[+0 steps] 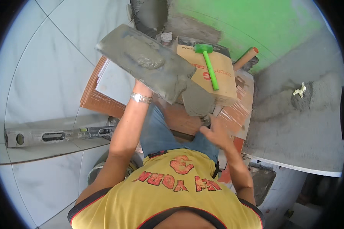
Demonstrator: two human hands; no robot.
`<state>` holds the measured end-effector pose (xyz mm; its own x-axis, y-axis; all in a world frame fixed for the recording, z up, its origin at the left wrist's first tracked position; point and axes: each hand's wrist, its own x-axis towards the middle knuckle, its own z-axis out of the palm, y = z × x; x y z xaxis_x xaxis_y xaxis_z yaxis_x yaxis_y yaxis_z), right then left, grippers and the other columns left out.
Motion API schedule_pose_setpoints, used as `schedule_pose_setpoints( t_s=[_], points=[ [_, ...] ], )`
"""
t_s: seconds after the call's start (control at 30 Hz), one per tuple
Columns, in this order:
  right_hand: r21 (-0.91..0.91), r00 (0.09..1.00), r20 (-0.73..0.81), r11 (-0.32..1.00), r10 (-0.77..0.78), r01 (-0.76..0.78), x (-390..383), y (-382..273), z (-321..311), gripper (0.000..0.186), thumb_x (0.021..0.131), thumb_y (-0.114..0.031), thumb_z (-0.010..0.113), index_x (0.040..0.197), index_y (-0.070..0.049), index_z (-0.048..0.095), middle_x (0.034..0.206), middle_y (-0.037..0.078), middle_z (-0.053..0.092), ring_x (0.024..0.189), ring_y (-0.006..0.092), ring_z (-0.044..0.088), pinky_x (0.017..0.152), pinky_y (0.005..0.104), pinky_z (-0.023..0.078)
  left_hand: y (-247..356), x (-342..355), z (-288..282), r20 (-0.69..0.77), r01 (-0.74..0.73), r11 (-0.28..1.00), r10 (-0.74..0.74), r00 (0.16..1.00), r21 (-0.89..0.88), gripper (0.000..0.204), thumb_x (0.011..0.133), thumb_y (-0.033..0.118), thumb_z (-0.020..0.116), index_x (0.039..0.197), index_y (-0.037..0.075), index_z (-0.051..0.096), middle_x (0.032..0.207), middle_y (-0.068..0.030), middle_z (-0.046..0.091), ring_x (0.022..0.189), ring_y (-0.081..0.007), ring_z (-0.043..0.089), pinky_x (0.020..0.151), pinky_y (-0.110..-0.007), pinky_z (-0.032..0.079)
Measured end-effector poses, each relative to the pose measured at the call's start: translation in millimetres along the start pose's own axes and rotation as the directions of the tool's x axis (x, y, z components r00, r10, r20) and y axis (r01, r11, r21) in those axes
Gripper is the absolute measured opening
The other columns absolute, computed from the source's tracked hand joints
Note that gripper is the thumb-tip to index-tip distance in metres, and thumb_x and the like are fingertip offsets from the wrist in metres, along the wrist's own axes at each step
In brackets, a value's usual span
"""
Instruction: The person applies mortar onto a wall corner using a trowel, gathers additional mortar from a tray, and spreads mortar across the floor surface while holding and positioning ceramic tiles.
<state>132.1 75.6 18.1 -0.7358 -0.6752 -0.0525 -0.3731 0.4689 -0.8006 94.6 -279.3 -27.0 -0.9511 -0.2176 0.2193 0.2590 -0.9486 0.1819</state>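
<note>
My left hand (143, 87), with a metal watch on its wrist, holds up a rectangular tile (118, 47) from underneath; its fingers are hidden below it. Wet grey mortar (147, 57) lies in a lump on the tile's upper face, with more smeared toward the right corner. In my right hand (216, 131) is the handle of a trowel (198, 100), fingers closed round it. The trowel's blade is coated in mortar and meets or overlaps the tile's near right corner.
Ahead, a green hammer (210, 66) rests on a cardboard box (227, 86). A spirit level (57, 136) lies along the left wall's ledge, above a bucket (97, 171). An orange pipe (246, 58) stands by the green wall; a tap (300, 90) projects at right.
</note>
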Motion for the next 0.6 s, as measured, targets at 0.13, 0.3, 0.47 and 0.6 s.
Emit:
schedule_pose_setpoints(
  t_s=[0.13, 0.3, 0.47, 0.6],
  points=[
    [0.213, 0.984, -0.013, 0.962, 0.179, -0.172, 1.6, -13.2, 47.3, 0.048, 0.076, -0.022, 0.063, 0.115, 0.005, 0.057, 0.080, 0.017, 0.068, 0.078, 0.0326, 0.066, 0.078, 0.0418, 0.052, -15.8, -0.6, -8.2, -0.064, -0.104, 0.993, 0.108, 0.992, 0.057, 0.055, 0.103, 0.049, 0.038, 0.143, 0.011, 0.042, 0.142, -0.0120, 0.048, 0.129, -0.0300, 0.047, 0.109, -0.047, 0.042],
    [0.129, 0.979, -0.087, 0.976, 0.185, -0.173, 29.2, -33.9, 85.3, 0.049, 0.080, -0.023, 0.063, 0.114, 0.011, 0.056, 0.093, 0.034, 0.065, 0.090, 0.0480, 0.065, 0.083, 0.0468, 0.051, -46.8, -20.6, 22.2, -0.297, -0.022, 0.921, 0.148, 0.944, 0.390, 0.063, 0.101, 0.056, 0.036, 0.147, 0.013, 0.039, 0.149, -0.0117, 0.044, 0.134, -0.0319, 0.044, 0.112, -0.049, 0.038],
    [0.143, 0.976, -0.097, 0.973, 0.197, -0.182, 60.4, -43.2, 115.6, 0.044, 0.080, -0.023, 0.063, 0.111, 0.008, 0.056, 0.079, 0.027, 0.067, 0.074, 0.0409, 0.067, 0.070, 0.0449, 0.053, -37.2, -34.0, -43.0, -0.038, -0.107, 0.960, 0.121, 0.992, 0.259, 0.055, 0.105, 0.045, 0.037, 0.149, 0.013, 0.036, 0.151, -0.0081, 0.042, 0.137, -0.0262, 0.042, 0.114, -0.042, 0.036],
    [0.486, 0.930, 0.236, 0.795, 0.282, -0.364, 74.4, -26.7, 119.9, 0.029, 0.082, -0.017, 0.064, 0.103, 0.000, 0.057, 0.068, 0.012, 0.062, 0.058, 0.0186, 0.062, 0.054, 0.0336, 0.050, -28.8, -35.5, -13.6, -0.404, 0.107, 0.915, 0.065, 0.913, 0.389, 0.055, 0.105, 0.043, 0.037, 0.149, 0.011, 0.035, 0.151, -0.0089, 0.042, 0.139, -0.0266, 0.038, 0.115, -0.042, 0.035]
  ],
)
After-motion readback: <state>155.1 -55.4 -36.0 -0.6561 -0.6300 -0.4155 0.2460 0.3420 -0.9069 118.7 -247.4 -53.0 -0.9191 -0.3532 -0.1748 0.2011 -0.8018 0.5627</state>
